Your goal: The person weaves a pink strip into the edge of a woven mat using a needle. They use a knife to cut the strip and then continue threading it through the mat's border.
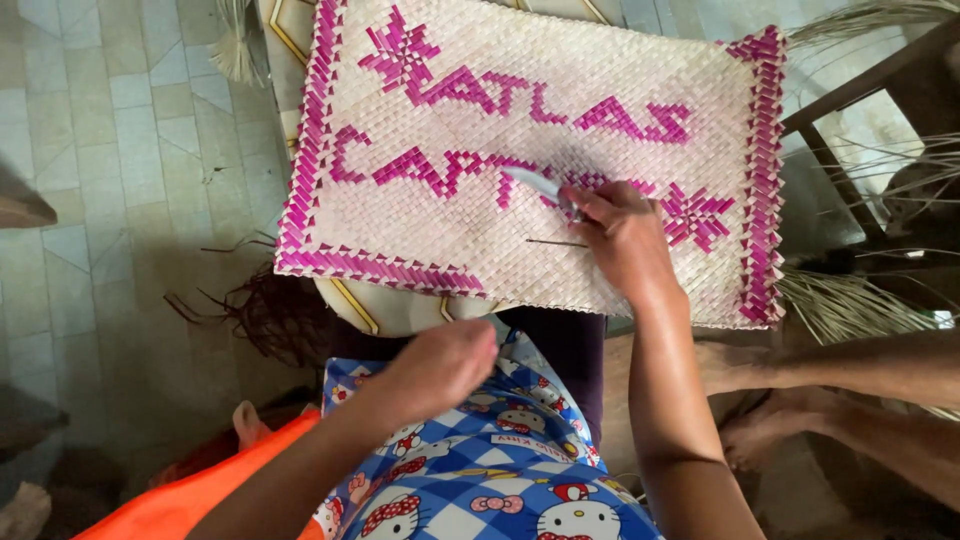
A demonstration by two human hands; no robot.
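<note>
A woven straw mat [520, 250] in pale natural colour, with magenta woven patterns and a magenta border, lies across my lap. My right hand [625, 235] rests on the mat near its middle and grips a small knife [540, 183], its blade pointing left over the weave. A thin dark strand [555, 242] lies on the mat just left of that hand. My left hand [440, 365] is closed in a loose fist below the mat's front edge, above blue checked cartoon-print fabric [500, 470]. Whether it holds anything is hidden.
Pale tiled floor [110, 150] lies to the left. Dark loose fibres [270, 310] sit by the mat's lower left corner. Dry straw strips [850, 300] and a dark wooden chair frame [860, 90] stand at the right. Another person's bare feet [770, 400] are at lower right. Orange cloth [190, 500] lies at bottom left.
</note>
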